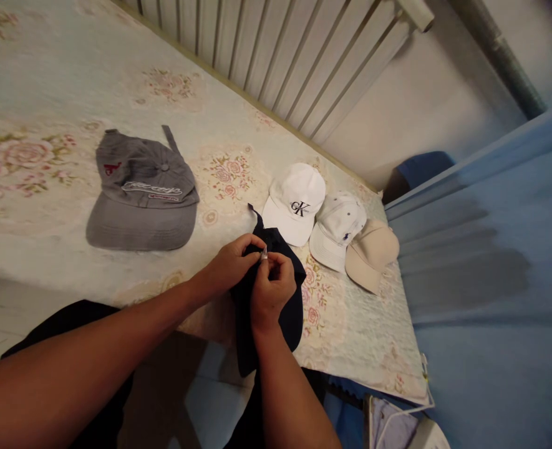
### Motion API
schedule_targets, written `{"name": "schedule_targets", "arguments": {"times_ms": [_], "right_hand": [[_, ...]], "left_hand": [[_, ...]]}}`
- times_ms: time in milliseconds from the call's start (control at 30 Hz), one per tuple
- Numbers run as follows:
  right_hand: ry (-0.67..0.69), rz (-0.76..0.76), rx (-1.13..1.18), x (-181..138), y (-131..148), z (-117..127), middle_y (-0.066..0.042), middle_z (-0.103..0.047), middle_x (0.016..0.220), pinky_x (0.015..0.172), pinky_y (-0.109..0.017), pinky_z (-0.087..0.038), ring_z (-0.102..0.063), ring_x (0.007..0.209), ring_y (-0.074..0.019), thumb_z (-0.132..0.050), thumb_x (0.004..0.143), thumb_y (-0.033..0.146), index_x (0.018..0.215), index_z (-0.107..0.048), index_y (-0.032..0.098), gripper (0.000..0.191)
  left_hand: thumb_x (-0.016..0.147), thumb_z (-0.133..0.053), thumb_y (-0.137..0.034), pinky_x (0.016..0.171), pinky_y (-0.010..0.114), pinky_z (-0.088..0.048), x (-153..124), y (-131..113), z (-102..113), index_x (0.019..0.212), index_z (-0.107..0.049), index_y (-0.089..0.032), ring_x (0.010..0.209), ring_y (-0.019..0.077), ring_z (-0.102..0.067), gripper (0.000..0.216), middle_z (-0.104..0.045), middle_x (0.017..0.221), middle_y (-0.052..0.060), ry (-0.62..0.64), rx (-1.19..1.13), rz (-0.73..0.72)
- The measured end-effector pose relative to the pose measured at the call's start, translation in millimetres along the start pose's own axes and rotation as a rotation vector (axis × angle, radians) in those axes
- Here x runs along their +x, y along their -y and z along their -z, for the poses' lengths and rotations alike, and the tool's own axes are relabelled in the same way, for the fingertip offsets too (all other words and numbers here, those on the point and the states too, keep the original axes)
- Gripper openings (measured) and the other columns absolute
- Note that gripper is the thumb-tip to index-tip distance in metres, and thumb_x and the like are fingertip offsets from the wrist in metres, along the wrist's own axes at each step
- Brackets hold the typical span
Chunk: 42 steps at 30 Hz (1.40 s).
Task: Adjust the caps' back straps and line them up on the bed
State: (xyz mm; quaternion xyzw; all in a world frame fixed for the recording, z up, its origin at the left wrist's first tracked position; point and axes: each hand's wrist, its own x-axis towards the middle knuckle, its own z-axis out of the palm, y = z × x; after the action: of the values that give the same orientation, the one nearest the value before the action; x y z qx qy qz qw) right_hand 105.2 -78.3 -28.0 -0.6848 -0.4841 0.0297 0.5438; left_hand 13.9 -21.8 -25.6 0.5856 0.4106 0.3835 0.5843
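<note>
A dark navy cap (289, 315) hangs over the near edge of the bed, its back strap pointing up. My left hand (229, 267) and my right hand (271, 290) are both closed on it, pinching the strap around a small silver buckle (263, 253) between their fingertips. A grey cap (141, 193) with white lettering lies flat to the left. To the right sit a white cap (295, 202) with a black logo, a second white cap (336, 229) and a beige cap (372, 252), overlapping in a row.
The caps rest on a bed with a pale floral cover (46, 106). A white slatted headboard (276, 56) runs along the far side. A blue wall or panel (491, 280) stands close on the right. Fabric and a cable lie at the bottom right.
</note>
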Motion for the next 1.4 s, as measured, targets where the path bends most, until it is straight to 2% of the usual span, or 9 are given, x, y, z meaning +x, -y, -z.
{"name": "schedule_targets", "arguments": {"times_ms": [267,467,700,967,1133,1400], "right_hand": [[-0.041,0.012,-0.068,0,-1,0,0.002,-0.057,0.069,0.06,-0.024,-0.045,-0.055,0.062,-0.0117,-0.055,0.081,0.017,0.079,-0.059,0.018,0.005],[-0.052,0.079,-0.125,0,0,1,0.003,-0.054,0.066,0.06,-0.024,-0.043,-0.052,0.061,-0.0117,-0.052,0.079,0.013,0.074,-0.057,0.019,0.01],[-0.033,0.106,-0.141,-1,0,1,0.002,-0.054,0.067,0.06,-0.025,-0.043,-0.051,0.061,-0.012,-0.05,0.078,0.011,0.073,-0.056,0.02,0.012],[-0.005,0.224,-0.127,-2,1,0,-0.001,-0.06,0.074,0.068,-0.028,-0.047,-0.057,0.071,-0.0141,-0.048,0.085,0.01,0.081,-0.06,0.019,0.016],[0.018,0.305,-0.136,-2,0,0,-0.003,-0.062,0.078,0.072,-0.031,-0.048,-0.059,0.077,-0.0152,-0.046,0.089,0.011,0.085,-0.061,0.019,0.018],[0.082,0.347,-0.151,-4,-3,-1,-0.004,-0.06,0.079,0.073,-0.03,-0.048,-0.057,0.079,-0.0152,-0.045,0.09,0.011,0.086,-0.062,0.019,0.019]], "left_hand": [[0.076,-0.054,-0.024,0.077,0.032,-0.044,-3,-6,-1,0.094,-0.061,-0.019,0.08,0.0178,-0.057,0.02,-0.061,0.083,0.0,-0.009,-0.036,0.047],[0.076,-0.055,-0.025,0.068,0.031,-0.042,-3,-6,-1,0.093,-0.062,-0.02,0.071,0.0165,-0.053,0.019,-0.058,0.075,-0.002,-0.023,-0.027,0.055],[0.075,-0.056,-0.026,0.064,0.029,-0.041,-3,-6,-1,0.091,-0.061,-0.021,0.069,0.016,-0.053,0.018,-0.056,0.072,-0.003,-0.035,-0.065,0.069],[0.077,-0.055,-0.032,0.066,0.028,-0.041,-3,-10,1,0.089,-0.061,-0.02,0.075,0.0161,-0.053,0.018,-0.057,0.076,-0.002,-0.038,-0.207,0.137],[0.078,-0.057,-0.035,0.071,0.029,-0.042,-2,-9,2,0.084,-0.061,-0.019,0.078,0.0163,-0.054,0.018,-0.058,0.079,-0.001,-0.048,-0.236,0.128],[0.072,-0.065,-0.03,0.064,0.027,-0.04,0,-3,3,0.077,-0.058,-0.019,0.069,0.0131,-0.052,0.014,-0.055,0.072,-0.003,-0.032,-0.344,0.181]]}}
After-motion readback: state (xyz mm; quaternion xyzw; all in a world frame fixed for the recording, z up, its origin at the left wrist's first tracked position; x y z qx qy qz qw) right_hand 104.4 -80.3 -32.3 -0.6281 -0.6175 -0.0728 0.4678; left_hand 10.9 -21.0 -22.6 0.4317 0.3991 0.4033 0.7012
